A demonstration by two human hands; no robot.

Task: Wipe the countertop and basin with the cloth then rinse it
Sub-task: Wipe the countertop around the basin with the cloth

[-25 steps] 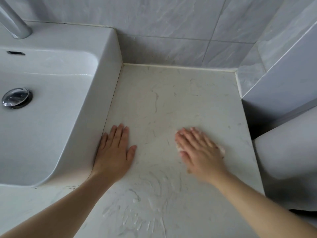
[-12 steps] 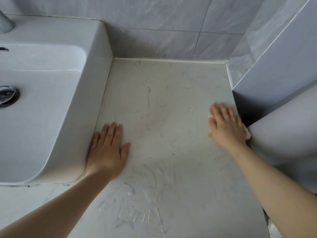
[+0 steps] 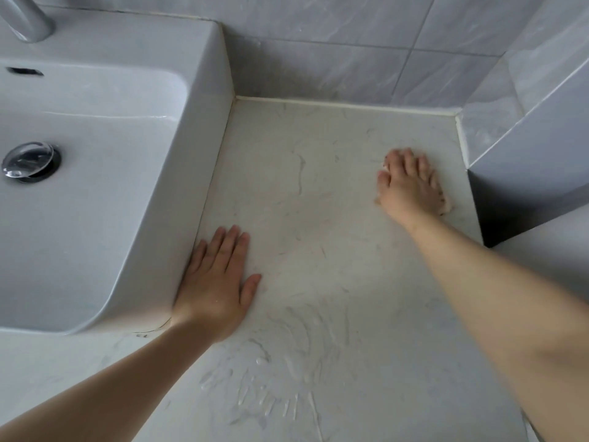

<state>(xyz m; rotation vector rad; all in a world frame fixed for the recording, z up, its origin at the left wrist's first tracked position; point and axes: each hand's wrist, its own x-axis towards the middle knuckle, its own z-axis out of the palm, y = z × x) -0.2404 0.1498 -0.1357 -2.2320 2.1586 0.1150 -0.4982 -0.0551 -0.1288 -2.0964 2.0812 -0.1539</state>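
The pale marbled countertop (image 3: 318, 193) fills the middle of the view, with wet wipe streaks near its front. My right hand (image 3: 409, 183) lies flat with straight fingers on a small pale cloth (image 3: 447, 206) near the right rear of the counter; only slivers of the cloth show past the hand. My left hand (image 3: 218, 282) rests flat on the counter against the white basin's (image 3: 134, 199) right wall. The basin sits at the left with a chrome drain plug (image 3: 28, 161).
A grey tap base (image 3: 28, 17) rises at the top left. Grey wall tiles (image 3: 334, 49) back the counter. A grey boxed ledge (image 3: 535, 167) juts out at the right edge, with a white rounded surface (image 3: 554, 256) below it.
My right hand with the cloth swept from the counter's middle to its right edge, then slid back toward the rear. My left hand stayed put beside the basin.
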